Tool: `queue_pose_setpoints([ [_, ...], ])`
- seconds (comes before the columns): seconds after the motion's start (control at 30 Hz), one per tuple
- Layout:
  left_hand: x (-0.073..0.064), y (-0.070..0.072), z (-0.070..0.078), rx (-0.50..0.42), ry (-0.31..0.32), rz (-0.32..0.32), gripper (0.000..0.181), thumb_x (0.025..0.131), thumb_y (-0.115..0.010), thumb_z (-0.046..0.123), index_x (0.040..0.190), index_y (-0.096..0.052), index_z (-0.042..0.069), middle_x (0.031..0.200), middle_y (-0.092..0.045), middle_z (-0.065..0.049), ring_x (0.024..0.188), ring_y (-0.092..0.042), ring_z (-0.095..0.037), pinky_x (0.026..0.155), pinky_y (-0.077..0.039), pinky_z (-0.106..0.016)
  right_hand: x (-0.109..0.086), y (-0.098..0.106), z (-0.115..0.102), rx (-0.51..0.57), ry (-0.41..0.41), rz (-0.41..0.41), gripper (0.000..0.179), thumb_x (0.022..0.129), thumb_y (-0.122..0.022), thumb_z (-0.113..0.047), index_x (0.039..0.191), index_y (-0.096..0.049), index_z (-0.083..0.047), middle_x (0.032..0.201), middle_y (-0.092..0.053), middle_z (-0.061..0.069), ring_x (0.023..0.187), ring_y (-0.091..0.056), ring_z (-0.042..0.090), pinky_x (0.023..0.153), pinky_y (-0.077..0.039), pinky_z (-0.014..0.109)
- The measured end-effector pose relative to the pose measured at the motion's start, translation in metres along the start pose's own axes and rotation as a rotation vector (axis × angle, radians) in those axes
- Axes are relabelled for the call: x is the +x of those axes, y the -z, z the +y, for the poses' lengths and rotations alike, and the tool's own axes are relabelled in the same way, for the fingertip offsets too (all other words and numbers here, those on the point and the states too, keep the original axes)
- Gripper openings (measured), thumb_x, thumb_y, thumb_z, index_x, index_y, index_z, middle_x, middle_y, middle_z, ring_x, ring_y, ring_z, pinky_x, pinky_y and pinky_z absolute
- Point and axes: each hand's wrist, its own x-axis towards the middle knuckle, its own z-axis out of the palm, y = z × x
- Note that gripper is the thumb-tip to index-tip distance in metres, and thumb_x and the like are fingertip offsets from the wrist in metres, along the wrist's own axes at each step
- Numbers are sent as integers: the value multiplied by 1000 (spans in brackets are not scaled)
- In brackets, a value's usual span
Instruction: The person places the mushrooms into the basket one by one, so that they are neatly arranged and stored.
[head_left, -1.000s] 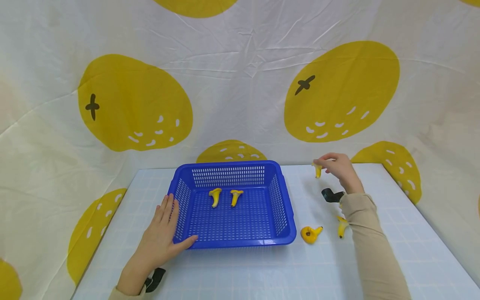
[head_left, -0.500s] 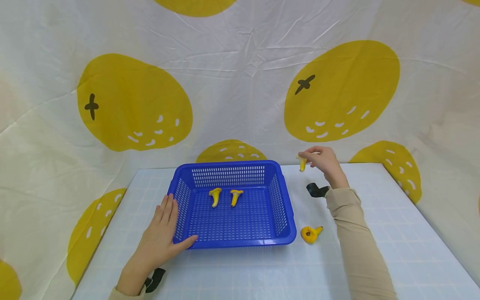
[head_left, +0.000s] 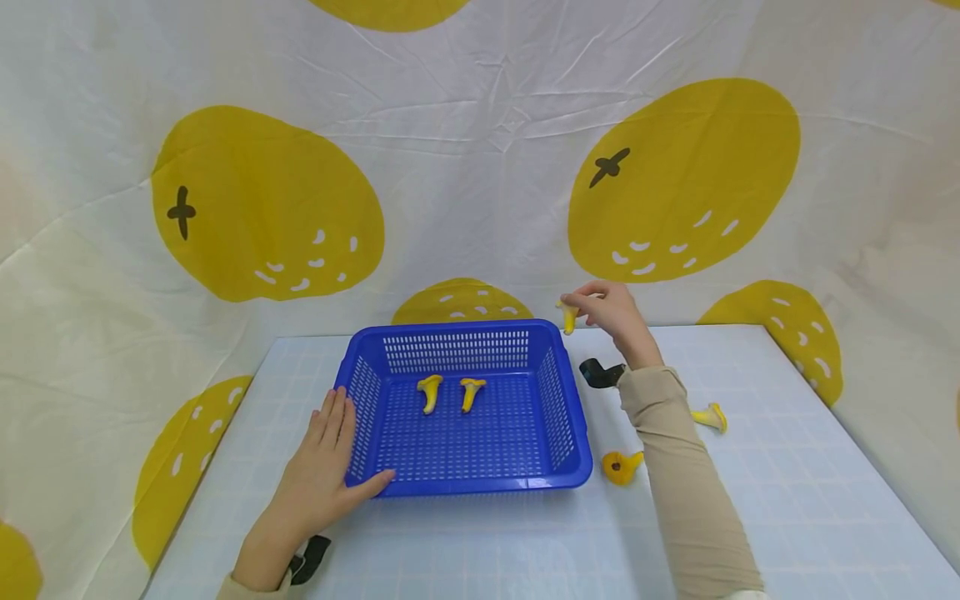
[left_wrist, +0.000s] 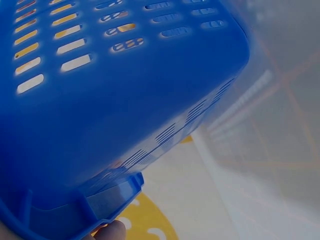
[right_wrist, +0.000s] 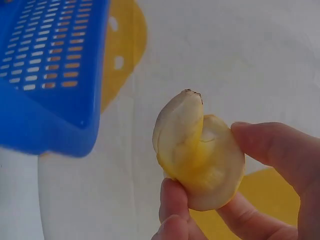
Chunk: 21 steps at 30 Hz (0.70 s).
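Backdrop cloth (head_left: 480,92), white, creased, printed with large yellow fruits (head_left: 270,208), dark stem marks and white flecks; hung behind and at both sides of a pale blue, faintly checked table (head_left: 465,550). One blue basket (head_left: 495,483), rectangular, slotted walls and floor, standing on the table; place unchanged over the last second. Contents: two yellow mushrooms, left one (head_left: 430,393) and right one (head_left: 470,393), side by side, apart, both lying as before. Left hand (head_left: 318,467): fingers straight along the basket's left side, thumb spread to the near rim; same pose as earlier. Right hand (head_left: 613,315): thumb and fingers pinching one held mushroom (head_left: 570,318), stem down, near the basket's far right corner; hand and piece shifted leftward from their position well right of the basket one second ago. Also on the table: one orange-yellow mushroom (head_left: 618,468), just beside the basket's near right corner, unmoved; one pale-stemmed mushroom (head_left: 712,417), emerging from behind the right sleeve (head_left: 682,467), out of sight half a second ago. Dark pieces, one at each wrist. Left wrist view only: the basket's outer wall close up, a fingertip at its rim. Right wrist view only: the held mushroom's whitish curved stem, brown-flecked tip and broad rounded cap, apart from the basket.
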Motion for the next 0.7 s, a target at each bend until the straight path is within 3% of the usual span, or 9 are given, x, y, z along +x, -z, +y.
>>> queue_pose_setpoints([
  [0.3,0,0,0,-10,-1,1,114,86,-60,68,152,-15,-13,162,-4,-29,151,2,-39,121,2,-43,-2,-27,-15,17,50,-80,34,91,-70,-33,104,-68,-2,105,-63,15,94,-59,36,72,-48,35],
  [0.47,0,-1,-1,-5,-10,15,114,86,-60,68,152,-15,-13,162,-4,-29,151,4,-37,121,2,-42,-3,-41,-20,30,60,-113,31,91,-71,-29,102,-68,-1,99,-63,16,91,-60,37,80,-52,42],
  [0.57,0,-2,-2,1,-15,22,114,85,-60,68,152,-15,-13,162,-4,-29,151,5,-36,121,2,-41,-4,-48,-23,17,65,-124,29,90,-71,-28,102,-69,-1,99,-63,15,87,-61,33,85,-53,47],
  [0.7,0,-3,-3,0,-15,19,114,86,-60,68,152,-15,-13,161,-4,-29,151,5,-37,121,3,-41,-6,-59,-26,-18,82,-140,28,89,-72,-27,99,-69,-1,95,-66,16,79,-61,25,77,-54,41],
])
